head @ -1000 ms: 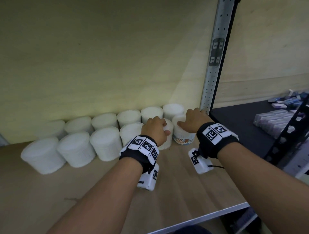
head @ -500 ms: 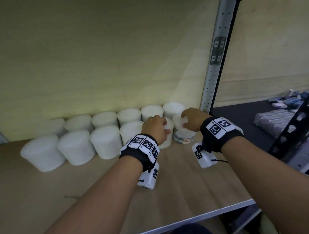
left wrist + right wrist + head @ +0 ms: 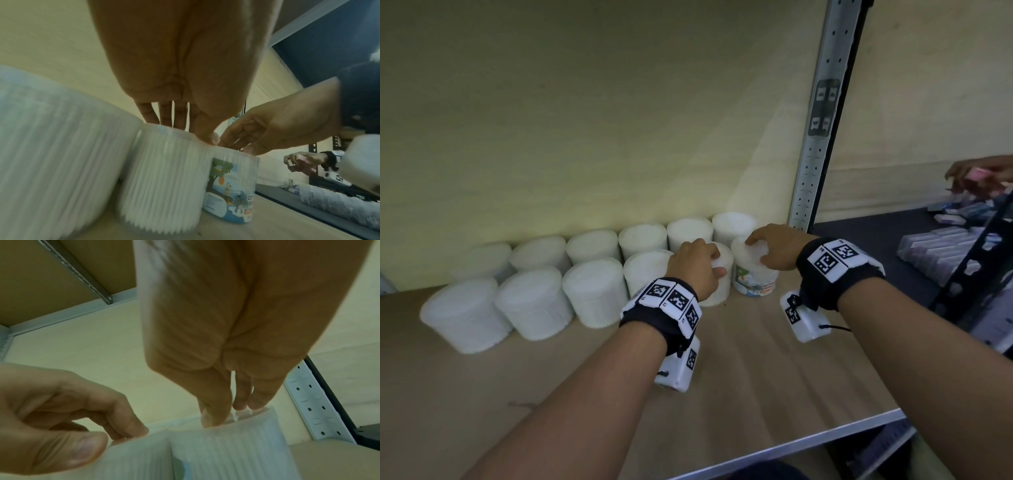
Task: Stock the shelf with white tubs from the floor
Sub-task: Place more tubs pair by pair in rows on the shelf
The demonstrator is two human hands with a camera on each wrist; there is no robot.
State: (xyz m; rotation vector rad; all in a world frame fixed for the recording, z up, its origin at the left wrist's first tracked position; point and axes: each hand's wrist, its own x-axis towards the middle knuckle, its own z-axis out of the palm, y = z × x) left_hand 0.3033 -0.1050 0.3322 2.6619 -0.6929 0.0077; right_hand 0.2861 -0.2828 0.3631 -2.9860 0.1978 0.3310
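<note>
Two rows of white tubs (image 3: 592, 294) stand at the back of the wooden shelf (image 3: 756, 377). My left hand (image 3: 714, 265) grips the top of the front row's plain white tub (image 3: 720, 287) from above, thumb on its near side. In the left wrist view my left hand (image 3: 185, 129) has its fingers over that tub (image 3: 164, 170). My right hand (image 3: 756, 248) grips the lid of the neighbouring tub with a picture label (image 3: 755, 279), the rightmost in the front row. The right wrist view shows my right hand (image 3: 226, 415) with fingertips on that tub's rim (image 3: 232, 451). Both tubs stand on the shelf, touching each other.
A perforated metal upright (image 3: 815, 137) rises just right of the tubs. Beyond it a dark shelf (image 3: 876, 233) carries wrapped packs (image 3: 945, 246), and another person's hand (image 3: 976, 174) holds something pink there. The shelf's metal front edge (image 3: 791, 448) runs near my forearms.
Both hands stay on their tubs; my right hand has shifted slightly further over its lid. Another person's hand has come into view at the far right.
</note>
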